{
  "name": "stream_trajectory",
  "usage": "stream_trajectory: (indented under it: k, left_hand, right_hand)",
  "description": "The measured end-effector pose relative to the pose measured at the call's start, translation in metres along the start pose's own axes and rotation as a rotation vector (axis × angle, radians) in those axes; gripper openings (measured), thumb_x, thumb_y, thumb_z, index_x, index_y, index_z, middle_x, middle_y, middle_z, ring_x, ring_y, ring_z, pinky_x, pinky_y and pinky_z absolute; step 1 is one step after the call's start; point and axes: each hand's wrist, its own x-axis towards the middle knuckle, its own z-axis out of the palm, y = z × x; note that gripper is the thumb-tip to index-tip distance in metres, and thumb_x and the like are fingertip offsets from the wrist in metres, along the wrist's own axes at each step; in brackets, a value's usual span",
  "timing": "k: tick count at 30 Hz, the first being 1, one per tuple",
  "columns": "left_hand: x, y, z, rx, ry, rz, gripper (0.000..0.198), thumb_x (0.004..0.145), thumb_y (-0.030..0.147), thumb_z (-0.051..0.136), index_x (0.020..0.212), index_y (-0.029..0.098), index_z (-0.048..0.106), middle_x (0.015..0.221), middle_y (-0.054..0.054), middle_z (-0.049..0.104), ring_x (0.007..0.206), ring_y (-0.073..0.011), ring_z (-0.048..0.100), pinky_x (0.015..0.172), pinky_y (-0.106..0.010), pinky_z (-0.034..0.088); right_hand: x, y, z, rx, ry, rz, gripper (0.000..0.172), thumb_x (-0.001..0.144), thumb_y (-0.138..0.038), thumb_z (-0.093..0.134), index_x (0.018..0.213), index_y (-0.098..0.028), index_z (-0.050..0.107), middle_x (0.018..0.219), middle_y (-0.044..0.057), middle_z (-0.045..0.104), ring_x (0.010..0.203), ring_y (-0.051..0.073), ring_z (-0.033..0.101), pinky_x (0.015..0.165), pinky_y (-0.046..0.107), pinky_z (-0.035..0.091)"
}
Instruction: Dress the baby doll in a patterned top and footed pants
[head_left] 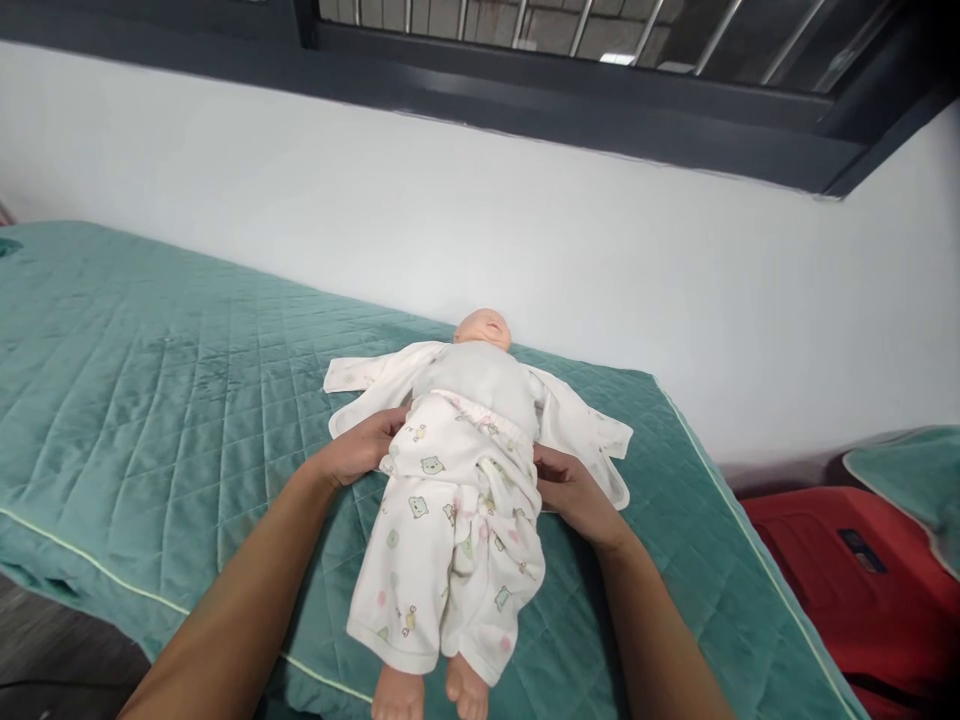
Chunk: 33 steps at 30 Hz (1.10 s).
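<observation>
A baby doll (480, 375) lies on its back, head at the wall side and bare feet (397, 692) towards me. Printed white baby pants (420, 520) cover its legs up to the belly, wrinkled on the right leg. My left hand (365, 445) is closed at the left side of the pants, its fingertips tucked out of sight. On the opposite side, my right hand (574, 490) pinches the pants at the hip, with fingertips partly hidden. A white baby shirt (581, 425) is spread open around the doll's pale torso, sleeves out to both sides.
Beneath the doll is a green quilted bed cover (187, 400) with light piping along its edges. A white wall (375, 200) and a dark window frame (562, 110) stand behind. Right of the bed is a red plastic object (847, 580) with green cloth (911, 475) on it.
</observation>
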Motion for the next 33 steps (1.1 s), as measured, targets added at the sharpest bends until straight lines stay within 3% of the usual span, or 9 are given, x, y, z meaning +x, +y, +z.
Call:
stream_trajectory:
  k: [3, 10, 17, 29, 33]
  left_hand:
    - [-0.001, 0.0031, 0.0015, 0.049, 0.023, -0.023, 0.019, 0.065, 0.027, 0.073, 0.081, 0.017, 0.074, 0.077, -0.004, 0.071, 0.091, -0.0285, 0.064, 0.074, -0.034, 0.053]
    - [0.0013, -0.0002, 0.0, 0.04, -0.077, -0.045, 0.019, 0.069, 0.026, 0.068, 0.084, 0.017, 0.074, 0.072, -0.004, 0.069, 0.071, -0.0218, 0.062, 0.06, -0.029, 0.05]
    - [0.0029, -0.0012, -0.0009, 0.05, -0.093, -0.084, 0.017, 0.07, 0.027, 0.066, 0.08, 0.017, 0.074, 0.066, -0.002, 0.067, 0.063, -0.0193, 0.06, 0.062, -0.03, 0.05]
    - [0.0023, -0.0021, -0.0004, 0.062, -0.103, -0.034, 0.017, 0.072, 0.024, 0.066, 0.086, 0.018, 0.073, 0.08, -0.004, 0.072, 0.084, -0.0249, 0.066, 0.072, -0.032, 0.052]
    - [0.0032, -0.0027, -0.0004, 0.081, -0.104, -0.04, 0.017, 0.072, 0.024, 0.064, 0.086, 0.018, 0.073, 0.08, -0.004, 0.072, 0.085, -0.0255, 0.065, 0.075, -0.034, 0.052]
  right_hand:
    - [-0.0003, -0.0009, 0.0003, -0.021, -0.027, 0.004, 0.028, 0.074, -0.039, 0.077, 0.093, -0.019, 0.071, 0.081, 0.002, 0.068, 0.084, 0.021, 0.061, 0.073, 0.031, 0.049]
    - [0.0007, -0.0041, 0.0031, -0.059, -0.016, 0.021, 0.029, 0.076, -0.041, 0.075, 0.095, -0.019, 0.07, 0.08, 0.001, 0.068, 0.073, 0.017, 0.058, 0.064, 0.028, 0.047]
    - [-0.0019, -0.0085, 0.0041, -0.133, -0.034, 0.005, 0.029, 0.078, -0.045, 0.07, 0.092, -0.02, 0.073, 0.075, 0.001, 0.068, 0.074, 0.02, 0.058, 0.065, 0.031, 0.048]
    - [0.0014, -0.0084, 0.0025, -0.259, -0.042, -0.063, 0.023, 0.082, -0.041, 0.065, 0.084, -0.02, 0.073, 0.076, 0.001, 0.067, 0.081, 0.022, 0.057, 0.069, 0.031, 0.048]
    - [0.003, -0.0064, -0.0001, -0.251, 0.026, -0.051, 0.024, 0.078, -0.043, 0.068, 0.081, -0.019, 0.071, 0.072, 0.001, 0.064, 0.075, 0.02, 0.055, 0.064, 0.029, 0.046]
